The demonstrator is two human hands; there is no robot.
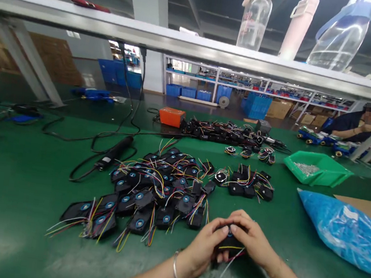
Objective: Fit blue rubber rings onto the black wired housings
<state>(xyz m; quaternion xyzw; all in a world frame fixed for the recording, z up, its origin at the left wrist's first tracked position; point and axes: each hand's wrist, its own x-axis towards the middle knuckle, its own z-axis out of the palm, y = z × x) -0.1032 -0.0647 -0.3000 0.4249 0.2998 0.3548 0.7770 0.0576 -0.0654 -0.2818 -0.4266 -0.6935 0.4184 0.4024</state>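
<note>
Between my two hands, low and right of centre, is a black square plastic housing (231,241) with yellow, white and red wires trailing from it. My left hand (205,244) wraps its left side, and the thumb presses on top near a blue ring. From the right, my right hand (252,238) grips it with its thumb on the top face too. The undersides of the fingers are mostly hidden. To the left lies a heap of similar black housings (145,197) with blue rings and coloured wires. Another small group (243,188) sits just beyond my hands.
A black electric screwdriver (115,153) with a looping cable lies left. Behind are an orange box (172,117) and more wired parts (223,132). On the right are a green bin (318,168) of small metal pieces and a blue plastic bag (345,233). Bottles stand on the overhead shelf (196,46).
</note>
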